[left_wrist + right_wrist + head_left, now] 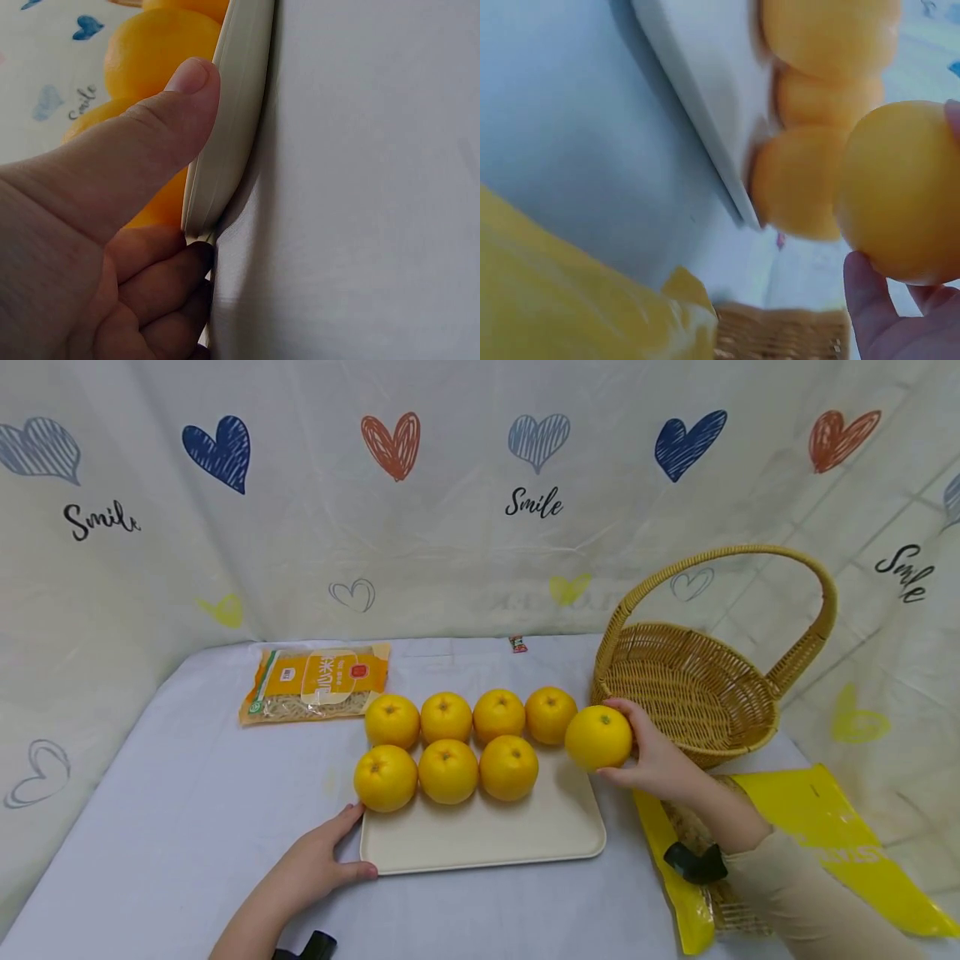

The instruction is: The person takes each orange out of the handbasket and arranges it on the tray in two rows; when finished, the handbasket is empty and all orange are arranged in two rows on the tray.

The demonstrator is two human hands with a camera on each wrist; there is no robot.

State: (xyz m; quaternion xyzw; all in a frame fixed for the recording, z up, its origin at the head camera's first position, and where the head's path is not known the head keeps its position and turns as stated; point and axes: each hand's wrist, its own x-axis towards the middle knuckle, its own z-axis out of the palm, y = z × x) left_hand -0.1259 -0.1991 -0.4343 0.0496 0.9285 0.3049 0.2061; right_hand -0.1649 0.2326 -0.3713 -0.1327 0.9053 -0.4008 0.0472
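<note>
My right hand (658,758) holds an orange (598,738) between thumb and fingers, above the right edge of the cream tray (487,843). In the right wrist view the same orange (904,191) shows clear of the others. On the tray, oranges (447,771) stand in two rows, the back one longer than the front one. My left hand (318,862) grips the tray's near left corner, thumb along the front side and fingers at the left side. Close up, the left thumb (169,112) lies against the tray wall (236,112), the other fingers bent at the corner.
A wicker basket (686,693) with a tall handle stands at the back right, just behind my right hand. Beneath the right forearm lies a yellow bag (817,814). An orange-and-clear food packet (318,683) lies back left, and a small red wrapper (517,644) at the back.
</note>
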